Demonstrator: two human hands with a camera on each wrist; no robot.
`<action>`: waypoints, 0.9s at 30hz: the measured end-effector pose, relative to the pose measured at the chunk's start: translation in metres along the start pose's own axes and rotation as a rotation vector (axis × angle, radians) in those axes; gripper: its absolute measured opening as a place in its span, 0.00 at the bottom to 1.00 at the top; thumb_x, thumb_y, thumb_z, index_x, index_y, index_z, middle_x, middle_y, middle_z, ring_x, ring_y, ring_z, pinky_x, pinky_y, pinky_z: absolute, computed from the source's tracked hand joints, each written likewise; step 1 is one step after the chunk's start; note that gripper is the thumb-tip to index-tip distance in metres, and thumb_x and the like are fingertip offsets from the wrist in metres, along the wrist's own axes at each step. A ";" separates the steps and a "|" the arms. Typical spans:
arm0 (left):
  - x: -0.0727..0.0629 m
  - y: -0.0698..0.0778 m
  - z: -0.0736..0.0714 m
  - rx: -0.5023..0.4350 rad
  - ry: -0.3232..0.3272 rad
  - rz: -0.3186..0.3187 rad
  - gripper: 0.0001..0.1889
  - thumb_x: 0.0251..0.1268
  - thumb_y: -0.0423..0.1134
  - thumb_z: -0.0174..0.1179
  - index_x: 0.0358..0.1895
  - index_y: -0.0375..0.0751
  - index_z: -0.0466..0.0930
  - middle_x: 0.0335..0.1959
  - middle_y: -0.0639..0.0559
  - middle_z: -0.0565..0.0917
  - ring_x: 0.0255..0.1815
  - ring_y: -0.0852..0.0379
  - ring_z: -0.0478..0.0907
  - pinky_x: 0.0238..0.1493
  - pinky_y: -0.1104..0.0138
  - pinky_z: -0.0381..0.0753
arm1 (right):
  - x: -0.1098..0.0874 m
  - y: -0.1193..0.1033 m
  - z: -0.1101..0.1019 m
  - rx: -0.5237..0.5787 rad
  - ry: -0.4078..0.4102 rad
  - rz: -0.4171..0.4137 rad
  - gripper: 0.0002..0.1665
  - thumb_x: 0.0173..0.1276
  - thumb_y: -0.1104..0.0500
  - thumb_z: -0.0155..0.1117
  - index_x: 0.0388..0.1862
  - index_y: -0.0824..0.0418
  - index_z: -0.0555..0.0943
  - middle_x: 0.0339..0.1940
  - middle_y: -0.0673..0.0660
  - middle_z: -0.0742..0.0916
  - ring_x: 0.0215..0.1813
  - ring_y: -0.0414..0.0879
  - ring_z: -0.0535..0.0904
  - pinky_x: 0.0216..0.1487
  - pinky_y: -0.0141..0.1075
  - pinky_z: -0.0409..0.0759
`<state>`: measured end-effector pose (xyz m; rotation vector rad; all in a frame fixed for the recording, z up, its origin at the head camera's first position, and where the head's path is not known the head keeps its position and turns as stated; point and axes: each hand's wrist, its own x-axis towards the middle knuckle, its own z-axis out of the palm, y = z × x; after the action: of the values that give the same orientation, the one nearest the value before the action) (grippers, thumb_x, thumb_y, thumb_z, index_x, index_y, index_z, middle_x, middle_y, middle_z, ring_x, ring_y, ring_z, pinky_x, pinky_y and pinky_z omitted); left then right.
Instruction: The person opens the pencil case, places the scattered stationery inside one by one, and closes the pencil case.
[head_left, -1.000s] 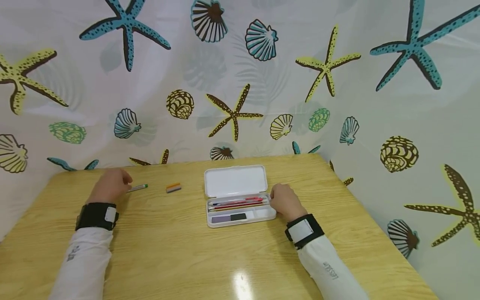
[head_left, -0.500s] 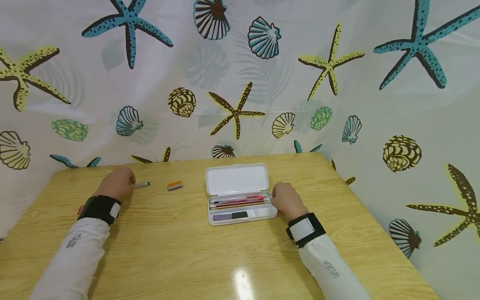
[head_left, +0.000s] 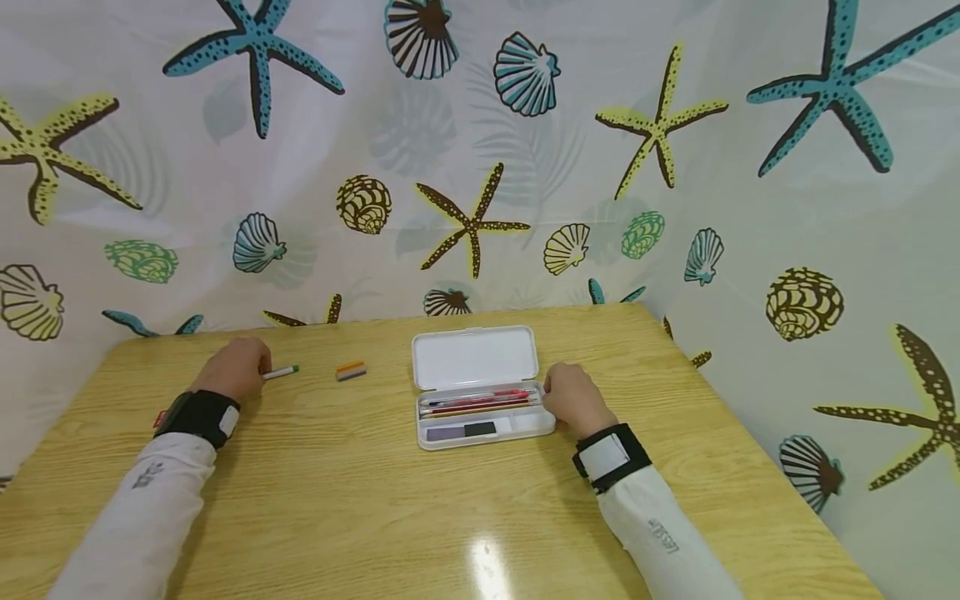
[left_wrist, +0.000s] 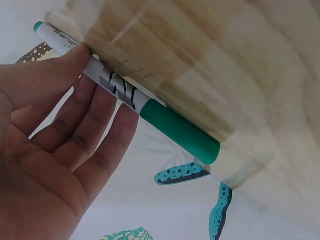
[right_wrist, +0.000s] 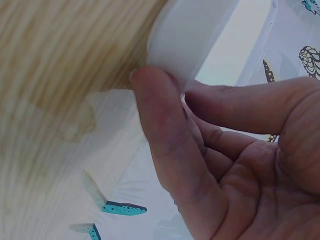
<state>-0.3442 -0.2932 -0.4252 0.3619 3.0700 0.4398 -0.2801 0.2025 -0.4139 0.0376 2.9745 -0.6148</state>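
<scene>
In the head view my left hand (head_left: 234, 367) is at the far left of the table, its thumb and fingers pinching a white marker with a green cap (left_wrist: 182, 131). The marker's green-capped end (head_left: 292, 368) points right, and its barrel lies close over the wood. My right hand (head_left: 576, 400) grips the right end of an open white pencil case (head_left: 540, 429), thumb inside and index finger outside the wall (right_wrist: 182, 45). Pencils and pens (head_left: 480, 405) lie in the case's long compartment. A purple and black eraser (head_left: 459, 432) sits in the front one.
Two short sticks, one orange and one grey (head_left: 351, 372), lie on the table between the left hand and the case. The case's lid (head_left: 475, 357) stands open toward the back. A cloth with starfish and shells (head_left: 465, 125) hangs behind the table (head_left: 360, 517).
My left hand has shifted slightly right, and more of the marker shows clear of its fingers. The right hand keeps its grip on the case. The head view has shifted slightly.
</scene>
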 end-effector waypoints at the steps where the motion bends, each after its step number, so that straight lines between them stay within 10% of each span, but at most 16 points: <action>1: 0.000 -0.001 0.000 -0.001 -0.005 0.001 0.05 0.53 0.21 0.62 0.30 0.31 0.84 0.29 0.41 0.83 0.27 0.50 0.74 0.30 0.59 0.75 | 0.000 0.000 0.000 0.000 0.000 0.000 0.04 0.62 0.68 0.61 0.35 0.67 0.82 0.31 0.60 0.84 0.27 0.48 0.78 0.23 0.32 0.71; 9: -0.004 0.015 -0.009 -0.028 0.002 0.030 0.04 0.57 0.26 0.63 0.34 0.32 0.85 0.30 0.43 0.83 0.30 0.50 0.73 0.35 0.58 0.75 | -0.001 -0.002 0.000 0.006 -0.008 -0.006 0.04 0.62 0.69 0.60 0.35 0.68 0.81 0.30 0.60 0.84 0.26 0.48 0.78 0.22 0.32 0.71; 27: -0.015 0.130 -0.045 -0.182 0.044 0.222 0.04 0.65 0.29 0.63 0.40 0.36 0.85 0.36 0.44 0.85 0.36 0.52 0.79 0.39 0.60 0.80 | 0.001 0.000 0.000 -0.001 -0.010 -0.003 0.04 0.61 0.69 0.60 0.34 0.67 0.82 0.31 0.60 0.84 0.26 0.48 0.78 0.21 0.32 0.70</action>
<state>-0.3031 -0.1880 -0.3456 0.6966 3.0092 0.7376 -0.2808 0.2026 -0.4143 0.0303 2.9658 -0.6113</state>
